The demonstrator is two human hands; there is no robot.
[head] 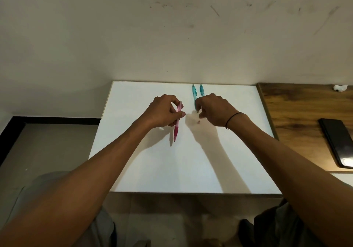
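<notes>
Reading anything off the pens is not possible from your head view: any print on their barrels is too small to make out. Your left hand (164, 111) grips the pink pen (176, 130), with the thumb pressed across the barrel from the near side and the curled fingers closing on it from the far side. The hold sits on the upper half of the pen. Its button end pokes out just above your fingers, and the darker pink grip and tip slant down towards you, just above the white worktop (191, 160). Your right hand (215, 109) hangs close beside the left, not touching it, with its fingers curled downward. The fingertips sit at the near end of the left teal pen (194, 93), but you cannot tell whether they pinch that end or only meet it. The right teal pen (202, 90) lies just beside the first and parallel to it, its near part hidden behind your knuckles. Both point towards the far edge. A tiny pinkish piece (198, 122) lies on the white surface right under your right thumb, between your two hands. A black band (232, 119) circles your right wrist. On the wooden worktop (296, 109) to the right lie a dark flat device (336, 141) and, at the far edge, a crumpled white scrap (340, 87).
</notes>
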